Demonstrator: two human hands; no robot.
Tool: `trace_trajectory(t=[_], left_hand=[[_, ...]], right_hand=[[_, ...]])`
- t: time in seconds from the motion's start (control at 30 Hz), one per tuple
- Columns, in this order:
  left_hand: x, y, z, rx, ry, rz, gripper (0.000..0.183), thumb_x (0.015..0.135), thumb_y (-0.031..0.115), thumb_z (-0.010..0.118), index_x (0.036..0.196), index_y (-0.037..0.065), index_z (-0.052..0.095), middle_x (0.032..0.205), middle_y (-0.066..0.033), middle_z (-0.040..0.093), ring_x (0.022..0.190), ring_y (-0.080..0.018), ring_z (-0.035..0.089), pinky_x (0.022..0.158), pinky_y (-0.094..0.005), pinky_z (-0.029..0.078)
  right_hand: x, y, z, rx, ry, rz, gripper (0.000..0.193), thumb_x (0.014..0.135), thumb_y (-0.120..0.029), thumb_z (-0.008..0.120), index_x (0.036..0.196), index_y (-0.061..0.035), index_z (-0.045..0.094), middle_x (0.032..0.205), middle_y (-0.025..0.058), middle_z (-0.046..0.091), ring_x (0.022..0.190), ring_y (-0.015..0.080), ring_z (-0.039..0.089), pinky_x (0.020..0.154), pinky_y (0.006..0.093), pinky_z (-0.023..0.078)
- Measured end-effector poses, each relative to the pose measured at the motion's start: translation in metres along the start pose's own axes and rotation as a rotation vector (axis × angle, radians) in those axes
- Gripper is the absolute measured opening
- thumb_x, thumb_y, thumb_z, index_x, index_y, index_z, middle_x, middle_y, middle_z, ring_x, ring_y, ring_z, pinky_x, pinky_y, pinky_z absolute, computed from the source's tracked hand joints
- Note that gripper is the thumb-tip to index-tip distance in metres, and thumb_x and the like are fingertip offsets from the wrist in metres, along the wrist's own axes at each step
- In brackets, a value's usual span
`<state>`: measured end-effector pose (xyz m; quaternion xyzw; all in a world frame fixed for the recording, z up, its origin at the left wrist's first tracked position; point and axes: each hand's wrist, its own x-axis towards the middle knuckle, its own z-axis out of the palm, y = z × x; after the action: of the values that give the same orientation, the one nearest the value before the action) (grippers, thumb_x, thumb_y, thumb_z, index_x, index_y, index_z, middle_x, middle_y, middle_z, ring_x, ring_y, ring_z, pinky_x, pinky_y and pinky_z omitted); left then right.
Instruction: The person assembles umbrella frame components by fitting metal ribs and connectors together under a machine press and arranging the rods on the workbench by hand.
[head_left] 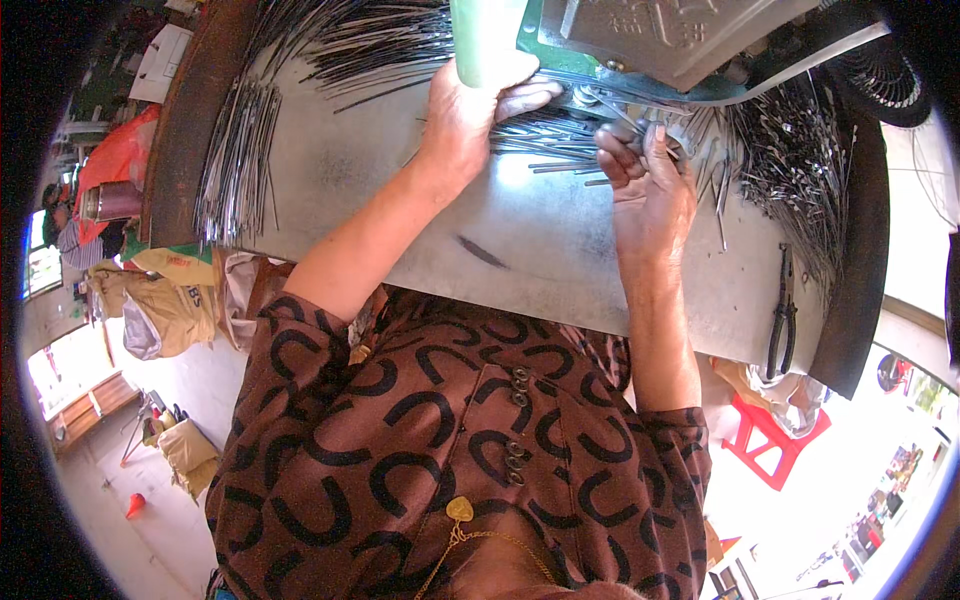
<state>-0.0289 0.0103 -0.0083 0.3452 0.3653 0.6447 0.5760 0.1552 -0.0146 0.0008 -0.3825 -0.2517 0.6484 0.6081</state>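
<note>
Your right grip (652,190) is pinched, thumb against fingertips, on what looks like a slim grey metal rod (622,115) that slants up and left toward a small round metal fitting (584,96) on the green machine. Your left grip (465,118) sits just beside that fitting, against the machine's smooth pale-green column (484,45), its fingers reaching right; you hide the underside of it, so I cannot tell whether it grasps anything. Between your 2 hands, a loose bunch of thin, straight, dark metal rods (550,137) lies on the grey sheet-metal desk (540,240). Above your right hand hangs a grey-brown cast metal cover (650,40) with raised markings, and beyond it a round black wire grille (885,75). Farther out, 2 piles of similar rods lie to your left, 1 along the edge (240,160) and 1 toward the far side (385,45), with a dense, glinting heap of thin metal pieces (790,150) to your right. Nearer you on that side lie black-handled pliers (783,315). Past the desk, a red plastic stool (778,450) stands at lower right, and a tan fabric sack (165,308) is at left.
</note>
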Motion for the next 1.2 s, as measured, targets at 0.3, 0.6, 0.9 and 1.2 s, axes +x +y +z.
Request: trace_trajectory(t=[0.3,0.6,0.9,1.2], left_hand=[[-0.001,0.001,0.008,-0.077,0.046,-0.067,0.022,0.085,0.008,0.062,0.101,-0.006,0.056,0.090,-0.0156,0.065,0.080,-0.0218,0.068,0.075,-0.0280,0.058],[-0.003,0.001,0.012,-0.112,0.041,-0.061,0.019,0.086,0.006,0.061,0.099,-0.007,0.057,0.091,-0.0162,0.065,0.082,-0.0231,0.068,0.077,-0.0292,0.058],[0.003,-0.006,-0.008,-0.127,-0.017,-0.222,0.018,0.088,0.007,0.061,0.104,0.000,0.057,0.098,-0.0105,0.064,0.089,-0.0215,0.067,0.078,-0.0278,0.058],[-0.004,0.003,0.005,-0.083,-0.022,-0.080,0.017,0.086,0.006,0.061,0.099,-0.006,0.059,0.091,-0.0155,0.066,0.084,-0.0219,0.068,0.077,-0.0280,0.057]], right_hand=[[-0.011,0.001,0.014,-0.173,0.063,-0.129,0.028,0.098,-0.023,0.049,0.105,0.0033,0.046,0.088,0.0176,0.064,0.078,0.0271,0.068,0.069,0.0340,0.055],[-0.008,0.003,0.013,-0.152,0.065,-0.175,0.027,0.098,-0.023,0.050,0.105,0.0030,0.046,0.086,0.0178,0.064,0.076,0.0272,0.068,0.067,0.0343,0.056],[-0.006,0.002,0.007,-0.192,0.030,-0.080,0.027,0.097,-0.021,0.050,0.104,0.0050,0.048,0.086,0.0176,0.063,0.075,0.0277,0.068,0.066,0.0346,0.056],[-0.001,-0.005,0.006,-0.170,0.029,-0.076,0.027,0.097,-0.022,0.050,0.104,0.0042,0.049,0.087,0.0175,0.063,0.076,0.0277,0.068,0.067,0.0347,0.055]])
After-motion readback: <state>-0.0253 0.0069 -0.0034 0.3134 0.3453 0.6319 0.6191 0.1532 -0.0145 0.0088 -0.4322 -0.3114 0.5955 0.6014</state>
